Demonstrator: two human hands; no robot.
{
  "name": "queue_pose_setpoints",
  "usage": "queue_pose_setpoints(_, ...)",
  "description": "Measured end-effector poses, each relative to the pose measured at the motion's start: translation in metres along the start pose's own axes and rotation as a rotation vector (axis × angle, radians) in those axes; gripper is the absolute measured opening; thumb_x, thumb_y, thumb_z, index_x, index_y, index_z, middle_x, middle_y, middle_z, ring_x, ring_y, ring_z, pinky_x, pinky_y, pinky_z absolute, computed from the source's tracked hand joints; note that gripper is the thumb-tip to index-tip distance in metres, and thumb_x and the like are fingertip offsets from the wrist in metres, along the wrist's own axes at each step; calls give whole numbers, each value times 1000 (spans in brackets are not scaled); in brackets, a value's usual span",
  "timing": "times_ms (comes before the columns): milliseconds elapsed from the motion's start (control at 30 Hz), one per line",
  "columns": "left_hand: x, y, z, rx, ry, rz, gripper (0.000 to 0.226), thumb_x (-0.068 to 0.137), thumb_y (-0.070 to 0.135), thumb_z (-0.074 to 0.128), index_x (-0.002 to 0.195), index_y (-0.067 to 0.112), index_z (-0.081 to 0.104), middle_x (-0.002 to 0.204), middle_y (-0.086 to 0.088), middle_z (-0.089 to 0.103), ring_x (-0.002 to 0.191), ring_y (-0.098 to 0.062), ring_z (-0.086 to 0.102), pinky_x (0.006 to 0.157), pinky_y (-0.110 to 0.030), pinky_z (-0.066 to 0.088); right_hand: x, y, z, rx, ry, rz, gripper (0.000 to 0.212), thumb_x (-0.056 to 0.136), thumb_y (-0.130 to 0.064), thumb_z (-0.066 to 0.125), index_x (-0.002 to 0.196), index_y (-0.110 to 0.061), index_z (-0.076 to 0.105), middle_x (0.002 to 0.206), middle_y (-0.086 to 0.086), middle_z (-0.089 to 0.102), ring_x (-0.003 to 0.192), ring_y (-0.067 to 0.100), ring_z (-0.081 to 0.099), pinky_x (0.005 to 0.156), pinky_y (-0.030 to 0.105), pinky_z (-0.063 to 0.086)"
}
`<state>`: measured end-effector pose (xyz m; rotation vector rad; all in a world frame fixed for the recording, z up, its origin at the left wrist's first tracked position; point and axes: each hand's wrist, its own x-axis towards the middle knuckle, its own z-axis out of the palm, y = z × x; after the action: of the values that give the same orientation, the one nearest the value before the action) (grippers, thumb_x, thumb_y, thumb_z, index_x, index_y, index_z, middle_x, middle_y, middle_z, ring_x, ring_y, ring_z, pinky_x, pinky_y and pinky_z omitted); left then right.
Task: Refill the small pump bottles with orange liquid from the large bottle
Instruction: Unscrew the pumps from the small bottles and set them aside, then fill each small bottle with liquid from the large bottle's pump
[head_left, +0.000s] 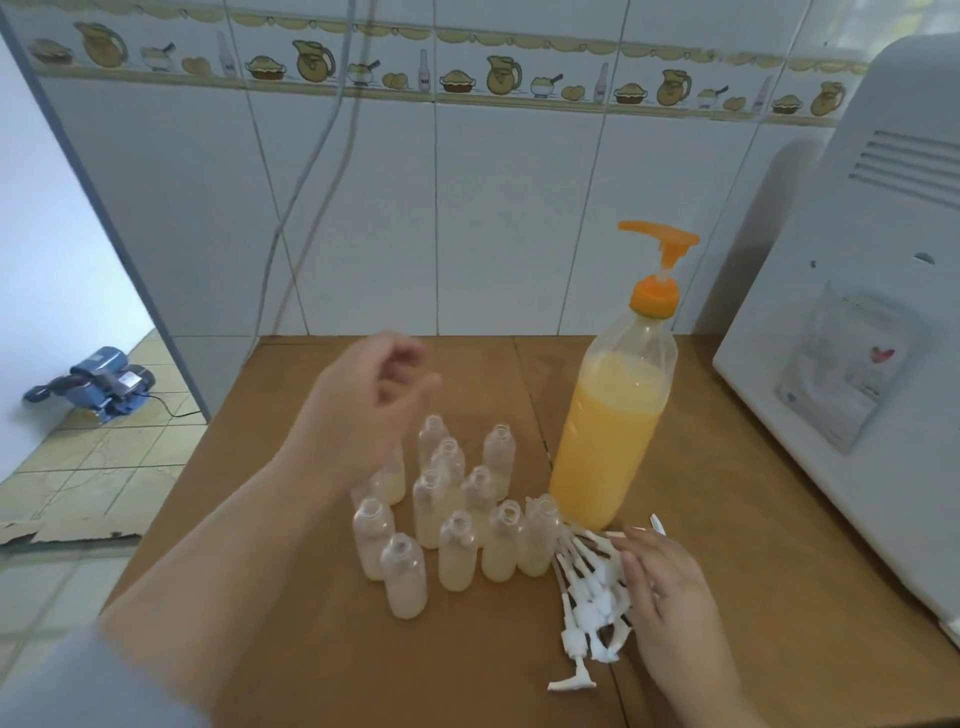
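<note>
- Nearest to us, the right hand (662, 587) lies on the heap of white pump heads (592, 597), fingers (631, 564) fairly straight and spread over them, gripping none that I can see.
- The pump heads are in a tangle on the brown table (291, 675); too jumbled for a sure count, and one lies apart at the front.
- Next, the small pump bottles (452, 525): I count about eleven, all uncapped, standing in a tight cluster with pale liquid low in them, so the refilling looks barely begun.
- Above the cluster the left hand (374, 395) hovers, blurred, fingers loosely curled, holding nothing.
- Just right of the cluster stands the one large bottle (608, 436), orange pump on, mostly full.
- Behind, the tiled wall (467, 208).
</note>
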<state>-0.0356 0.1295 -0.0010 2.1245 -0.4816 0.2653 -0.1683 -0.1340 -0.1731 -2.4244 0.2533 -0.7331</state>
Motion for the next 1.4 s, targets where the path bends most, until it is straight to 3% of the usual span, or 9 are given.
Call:
queue_pose_setpoints(200,-109,-57,7,-153,106,-263,16,87,19,64,92,33,58,89,8,65,83,4,58,69,-3,41,-9,-14,-3,142,0,85,51,89,-56,26,107,-31,65,114,-33,50,115,-27,31,98,19,27)
queue_pose_setpoints(467,-144,-86,77,-114,106,-579,73,68,38,82,127,25,41,115,13,41,100,-6,48,92,-31,45,-11,-24,-1,34,-27,-13,41,90,-54,31,111,-35,62,115,-35,47,118,-22,33,98,2,21)
queue_pose_setpoints(600,-137,-80,90,-126,166,-612,61,68,35,82,117,25,46,109,7,44,91,-9,50,84,-30,44,-2,-34,-14,85,-40,-5,59,90,-65,25,114,-30,65,120,-23,56,121,-18,33,105,23,30)
queue_pose_setpoints(700,-136,-79,94,-180,179,-648,53,71,34,81,110,29,46,104,12,44,90,-9,51,81,-30,44,26,-64,-45,87,88,-32,49,93,-58,25,114,-32,60,121,-15,57,121,1,44,105,36,34)
queue_pose_setpoints(933,-145,-79,92,-104,220,-578,43,74,29,78,108,18,54,97,9,48,92,-18,52,77,-31,37,154,-169,-148,296,499,-160,38,100,-30,32,110,-10,62,98,-3,59,85,-14,45,80,8,34)
queue_pose_setpoints(1033,-150,-66,82,-126,304,-486,46,72,46,74,105,23,52,98,1,54,83,-21,56,70,-35,42,209,-205,-167,276,356,50,38,102,-31,28,120,-10,53,102,3,52,93,4,49,83,23,38)
queue_pose_setpoints(1133,-134,-43,64,-204,423,-337,51,60,68,56,99,35,51,98,9,56,83,-15,62,69,-31,50,246,-221,-156,-195,43,171,41,100,-6,21,140,0,30,134,24,43,124,37,41,90,41,35)
queue_pose_setpoints(1300,-67,15,35,-254,406,-67,41,72,61,58,104,37,53,102,24,50,94,-7,60,78,-23,51,263,-193,-108,-454,-258,246,48,97,-2,25,145,-6,22,134,24,44,119,40,45,86,46,41)
queue_pose_setpoints(1400,-22,41,34,-289,218,-23,47,79,59,60,118,32,54,108,19,57,99,-6,60,85,-29,52,261,-184,-108,-394,-301,87,37,101,-18,23,128,-4,45,122,20,55,103,34,51,85,42,42)
